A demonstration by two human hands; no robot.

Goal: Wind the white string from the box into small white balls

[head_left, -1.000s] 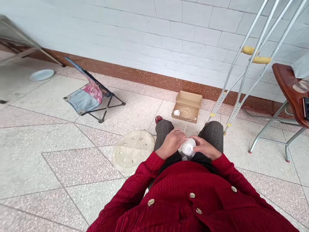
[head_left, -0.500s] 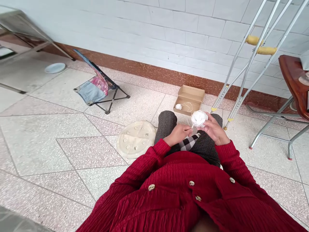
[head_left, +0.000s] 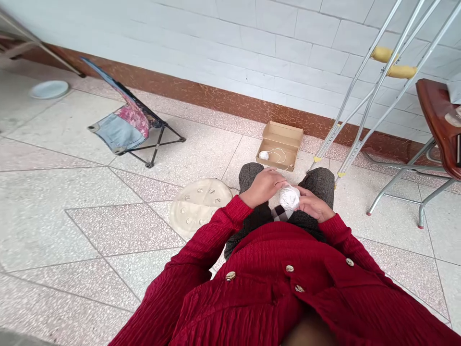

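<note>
Over my lap, a white ball of yarn sits between my hands. My right hand is closed around its right side. At the ball's upper left, my left hand has its fingers pressed together on the yarn; the strand itself is too small to make out there. Below the ball lies a piece of black-and-white checked cloth, partly hidden. On the floor beyond my knees is an open cardboard box, holding a smaller white ball with a loose pale strand.
A round beige mat lies left of my knees. Farther left stand a low folding chair and a pale dish. Crutches lean on the tiled wall to the right, beside a brown chair with metal legs.
The ball of yarn has come lower, nearer my body, and turned. My left hand has risen from below the ball to its upper left. My view has shifted slightly.
</note>
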